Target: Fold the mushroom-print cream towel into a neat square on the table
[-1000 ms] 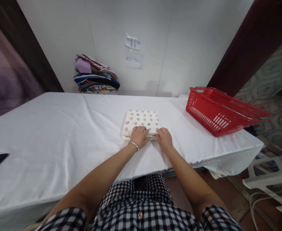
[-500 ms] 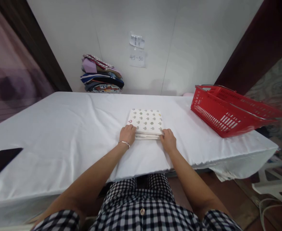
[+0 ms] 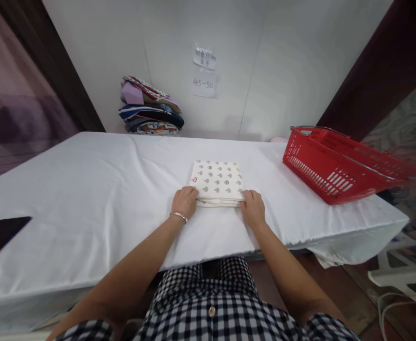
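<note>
Pale wall panels (image 3: 282, 71) stand behind a white-draped worktop (image 3: 140, 208), with a dark upright and pinkish fabric off to the left. Closest to the work, the left hand (image 3: 185, 201), with a bracelet (image 3: 178, 216) at its wrist, has its grip closed on the near-left corner of a folded cloth (image 3: 218, 180); the right hand (image 3: 253, 207) has its grip closed on the near-right corner, thumb low and fingers curled at the edge. How firm either hold is, I cannot tell.

From these 2 grips the cloth lies forward, towards the worktop's far edge, and fills the gap between the hands. Neither hand is nearer: both touch it. Its layered edge runs from hand to hand, roughly parallel to the worktop's near edge. It looks slightly wider than deep, though the slanted view leaves its true long axis uncertain. The cloth rests flat, around midway between the near and far edges, small tree prints facing up.

Further out, a red basket (image 3: 309, 158) stands near the worktop's right end, well apart from the right hand. A dark flat object (image 3: 2, 239) lies by the near-left edge. Past the far edge, left of 2 wall notes (image 3: 203, 84), rises a stack of fabrics (image 3: 153, 113), its base hidden.
</note>
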Demonstrator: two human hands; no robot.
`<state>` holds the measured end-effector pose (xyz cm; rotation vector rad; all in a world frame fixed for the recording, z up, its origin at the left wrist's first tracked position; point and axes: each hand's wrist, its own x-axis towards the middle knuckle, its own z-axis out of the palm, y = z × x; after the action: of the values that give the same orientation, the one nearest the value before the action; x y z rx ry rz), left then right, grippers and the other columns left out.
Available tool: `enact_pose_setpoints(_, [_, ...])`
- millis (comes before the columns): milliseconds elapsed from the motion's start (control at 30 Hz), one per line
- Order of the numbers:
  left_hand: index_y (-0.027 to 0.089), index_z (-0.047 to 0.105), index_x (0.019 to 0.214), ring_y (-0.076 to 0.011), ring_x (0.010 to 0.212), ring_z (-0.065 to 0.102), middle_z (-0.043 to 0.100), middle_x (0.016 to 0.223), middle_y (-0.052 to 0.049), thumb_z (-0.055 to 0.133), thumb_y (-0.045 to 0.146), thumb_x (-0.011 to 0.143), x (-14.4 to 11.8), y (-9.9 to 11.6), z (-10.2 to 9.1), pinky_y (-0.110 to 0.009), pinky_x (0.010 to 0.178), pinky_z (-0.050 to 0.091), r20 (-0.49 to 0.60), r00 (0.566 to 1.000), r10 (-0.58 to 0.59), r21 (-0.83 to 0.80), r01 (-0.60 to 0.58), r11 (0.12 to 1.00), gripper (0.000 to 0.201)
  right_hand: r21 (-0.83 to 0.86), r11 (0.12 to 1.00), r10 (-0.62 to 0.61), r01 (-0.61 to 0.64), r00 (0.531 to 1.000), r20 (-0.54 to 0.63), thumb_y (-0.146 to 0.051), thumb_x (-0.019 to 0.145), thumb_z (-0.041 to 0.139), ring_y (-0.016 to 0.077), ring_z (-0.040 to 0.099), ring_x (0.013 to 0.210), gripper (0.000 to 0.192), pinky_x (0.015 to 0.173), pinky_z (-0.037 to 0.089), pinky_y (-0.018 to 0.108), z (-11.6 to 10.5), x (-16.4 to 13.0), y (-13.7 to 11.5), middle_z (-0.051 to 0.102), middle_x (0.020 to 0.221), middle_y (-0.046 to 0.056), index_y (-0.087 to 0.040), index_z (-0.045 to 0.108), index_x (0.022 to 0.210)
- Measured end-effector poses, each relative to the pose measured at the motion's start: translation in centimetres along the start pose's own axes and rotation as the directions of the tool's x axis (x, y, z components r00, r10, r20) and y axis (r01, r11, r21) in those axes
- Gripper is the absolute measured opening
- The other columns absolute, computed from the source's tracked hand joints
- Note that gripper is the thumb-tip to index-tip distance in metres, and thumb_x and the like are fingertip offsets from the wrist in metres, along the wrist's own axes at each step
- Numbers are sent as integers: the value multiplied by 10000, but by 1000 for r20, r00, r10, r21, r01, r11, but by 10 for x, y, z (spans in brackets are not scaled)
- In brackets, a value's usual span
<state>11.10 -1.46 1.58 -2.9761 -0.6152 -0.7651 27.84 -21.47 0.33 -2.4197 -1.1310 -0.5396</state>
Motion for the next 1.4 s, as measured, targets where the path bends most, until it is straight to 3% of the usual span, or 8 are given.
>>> enact_pose_setpoints(133, [192, 557, 1046, -245, 962, 503, 589, 1048, -95, 436, 39, 723, 3, 7, 3, -391, 796, 369, -46, 992, 114, -26, -115, 993, 377, 25, 984, -174, 175, 984, -46, -90, 777, 446, 236, 431, 987, 337, 811, 340, 355, -1, 7, -10, 537, 1075, 98, -189, 545, 1084])
enact_pose_setpoints(300, [196, 586, 899, -219, 886, 528, 618, 917, -69, 441, 74, 764, 7, 8, 8, -372, 780, 361, -54, 983, 177, -60, -180, 982, 234, 103, 960, -257, 260, 965, -48, -93, 814, 410, 203, 448, 924, 283, 783, 355, 321, 6, 10, -11, 563, 981, 70, -199, 596, 1000])
enact_pose_setpoints(500, [197, 586, 822, -212, 850, 524, 614, 860, -60, 452, 75, 756, 2, 5, 7, -350, 722, 378, -9, 984, 178, -78, -178, 981, 193, 127, 947, -291, 295, 955, -49, -101, 824, 416, 199, 469, 916, 267, 769, 369, 324, 10, 3, 0, 568, 962, 74, -196, 624, 962])
enact_pose_setpoints(733, [202, 583, 891, -214, 892, 509, 597, 909, -67, 448, 63, 737, -2, 4, 7, -356, 737, 387, -31, 986, 165, -125, -168, 978, 248, 141, 929, -340, 342, 940, -43, -109, 825, 426, 200, 471, 951, 284, 784, 366, 330, 7, -5, -2, 566, 991, 76, -200, 604, 1027])
enact_pose_setpoints(900, [203, 555, 1035, -214, 961, 494, 589, 1007, -77, 428, 123, 807, -1, 8, 8, -365, 806, 379, -79, 973, 217, -151, -227, 962, 273, 129, 931, -338, 342, 940, -49, -150, 849, 414, 197, 463, 959, 263, 794, 348, 326, 3, -4, -9, 561, 997, 76, -192, 587, 1043])
enact_pose_setpoints(1067, [195, 570, 978, -210, 923, 502, 601, 969, -69, 443, 174, 830, 1, 10, 10, -352, 784, 384, -64, 976, 206, -162, -214, 963, 196, 100, 928, -359, 360, 933, -28, -193, 871, 417, 197, 467, 932, 253, 804, 326, 335, 3, 0, -20, 566, 990, 74, -193, 575, 1069])
enact_pose_setpoints(1400, [220, 613, 945, -172, 897, 529, 603, 939, -48, 448, 273, 863, -1, -4, 5, -340, 808, 421, -61, 986, 155, -427, -166, 889, 192, 162, 918, -362, 361, 932, -27, -178, 871, 418, 190, 476, 902, 249, 769, 343, 316, 7, 1, -16, 569, 961, 70, -194, 596, 1045])
